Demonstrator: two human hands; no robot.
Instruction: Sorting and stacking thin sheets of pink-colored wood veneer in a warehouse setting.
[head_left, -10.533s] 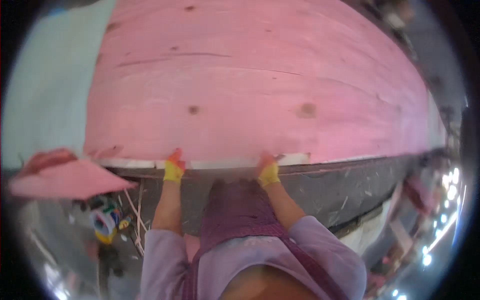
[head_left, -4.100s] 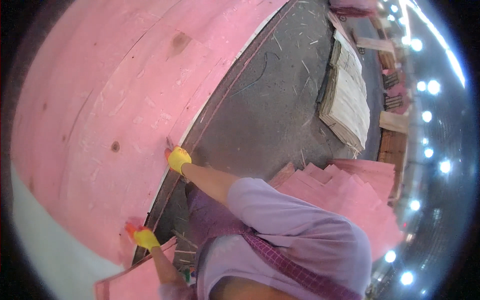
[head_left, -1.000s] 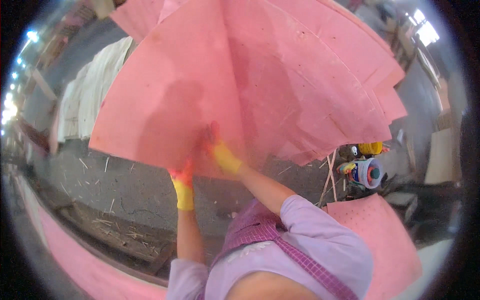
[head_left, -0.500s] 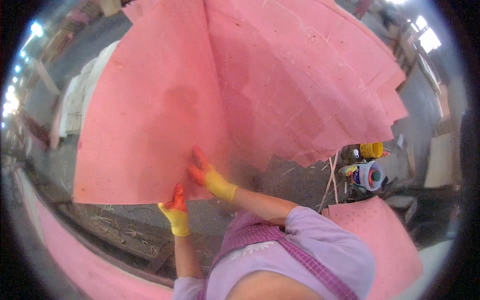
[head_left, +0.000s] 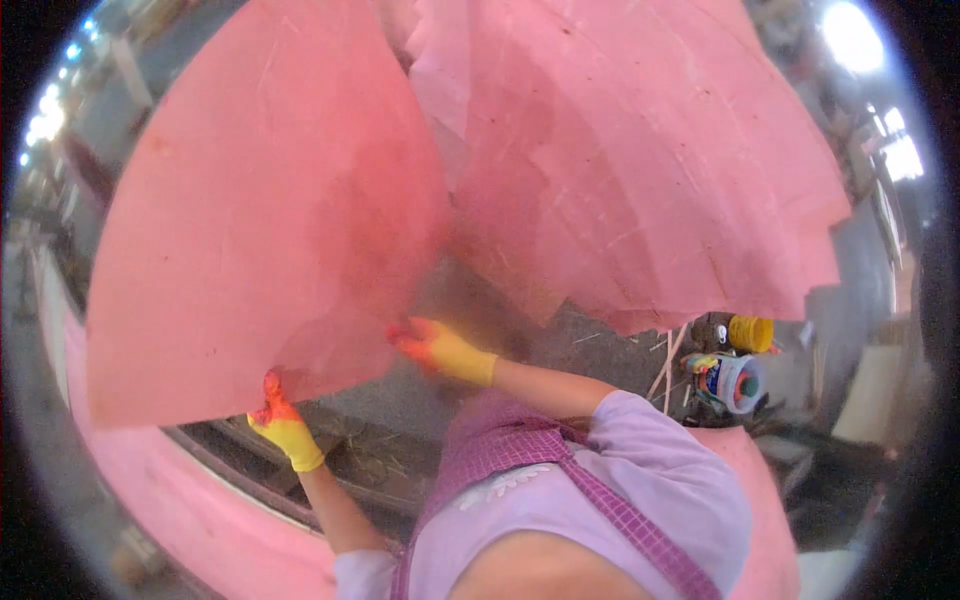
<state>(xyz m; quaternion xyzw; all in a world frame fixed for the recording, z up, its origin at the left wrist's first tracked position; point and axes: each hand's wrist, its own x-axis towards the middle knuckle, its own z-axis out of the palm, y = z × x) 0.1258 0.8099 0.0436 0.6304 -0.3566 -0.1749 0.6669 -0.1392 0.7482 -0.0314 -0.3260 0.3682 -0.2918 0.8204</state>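
A large, thin pink sheet (head_left: 270, 210), looking like wood veneer, spans the left half of the view, its near edge raised in front of me. My left hand (head_left: 286, 425), in a yellow glove with orange-red fingers, is closed on that near edge, thumb on top. At the sheet's near right corner is my right hand (head_left: 445, 350), gloved alike; its fingers are closed around the edge, partly blurred. Beyond and to the right lies a pile of similar pink sheets (head_left: 660, 170), fanned out with stepped edges. A gap separates the pile from the held sheet.
On the right, a white bucket (head_left: 738, 385) with things inside stands near a yellow bucket (head_left: 752, 334), beside thin wooden strips (head_left: 668, 370). Another pink surface (head_left: 215, 510) curves along the lower left. More pink sheeting (head_left: 765, 500) lies behind my right arm. Scraps litter the dark floor.
The held sheet has swung left, opening a wider gap from the pile. My left hand moved left with its edge; my right hand moved slightly right and nearer, to the corner.
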